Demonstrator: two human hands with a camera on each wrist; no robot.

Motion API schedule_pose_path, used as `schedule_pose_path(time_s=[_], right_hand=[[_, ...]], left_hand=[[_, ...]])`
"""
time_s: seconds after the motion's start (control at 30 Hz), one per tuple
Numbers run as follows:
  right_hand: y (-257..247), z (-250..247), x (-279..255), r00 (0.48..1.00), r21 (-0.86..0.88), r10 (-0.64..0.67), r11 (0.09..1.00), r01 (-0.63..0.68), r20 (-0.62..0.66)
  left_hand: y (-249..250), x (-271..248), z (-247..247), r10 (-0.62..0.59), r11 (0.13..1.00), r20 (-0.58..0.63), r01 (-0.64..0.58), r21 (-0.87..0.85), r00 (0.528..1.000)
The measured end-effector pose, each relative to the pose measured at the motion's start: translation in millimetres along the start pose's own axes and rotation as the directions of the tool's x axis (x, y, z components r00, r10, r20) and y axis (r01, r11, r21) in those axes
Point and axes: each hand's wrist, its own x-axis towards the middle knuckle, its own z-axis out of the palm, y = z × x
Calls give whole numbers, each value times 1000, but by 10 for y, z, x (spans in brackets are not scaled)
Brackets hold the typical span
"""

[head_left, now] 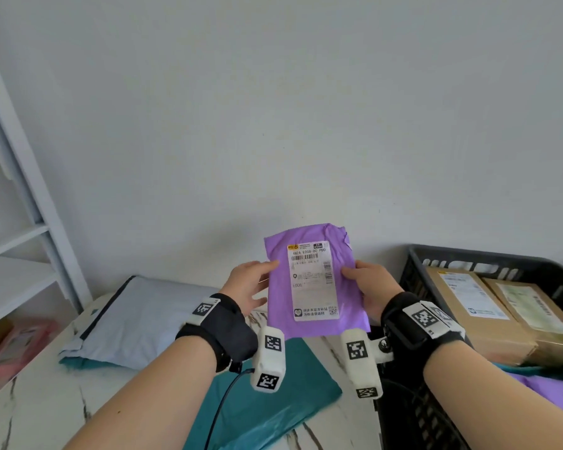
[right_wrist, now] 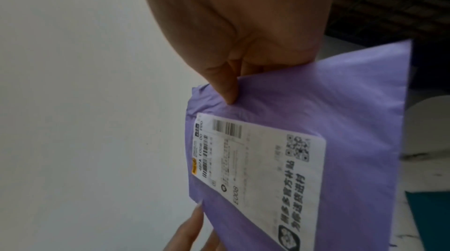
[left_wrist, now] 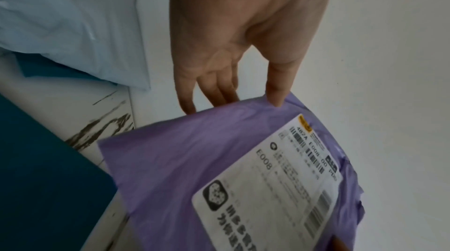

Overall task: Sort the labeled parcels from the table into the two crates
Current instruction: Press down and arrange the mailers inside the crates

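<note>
Purple mailer (head_left: 316,280) held up off the table (head_left: 46,401), label (head_left: 312,280) facing back, upright-ish with the "E008" line readable in the head view. Left hand (head_left: 251,285) on its left edge: thumb (left_wrist: 276,89) pressed on the front near the top corner, the other fingers (left_wrist: 209,89) fairly straight and slipping behind the edge, so more of a light pinch than a full wrap. Right hand (head_left: 369,289) on the right edge, thumb (right_wrist: 225,86) down on the front just above the label, remaining fingers tucked behind the plastic and hidden, so can't say how far curled. From the right wrist view, a couple of left fingertips (right_wrist: 192,224) poking in at the far edge of the mailer. Below the left fingers, on the marble top: a pale blue mailer (head_left: 137,316) lying over a teal one, and another teal mailer (head_left: 273,394) under the wrists, nearer the body. Just right of the right hand, a black crate (head_left: 468,258) with two brown boxes (head_left: 488,316) side by side inside, each with a label on top. More purple plastic (head_left: 553,394) past the right forearm, low in the corner. White shelving (head_left: 20,228) well off to the left of the left hand, something pink (head_left: 20,345) sitting low by it, too blurry to make out.
</note>
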Motion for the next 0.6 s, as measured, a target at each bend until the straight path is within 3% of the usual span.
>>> schedule_pose_path(time_s=[0.17,0.6], right_hand=[[58,-25,48,1000,3,15,1000,-15,-14],[76,-13,61,999,-20,25,999,-26,-45]], left_hand=[[-21,29,95,95,995,-31,-96,-29,995],[26,113,119,97,993,-36,-99,-65,995]])
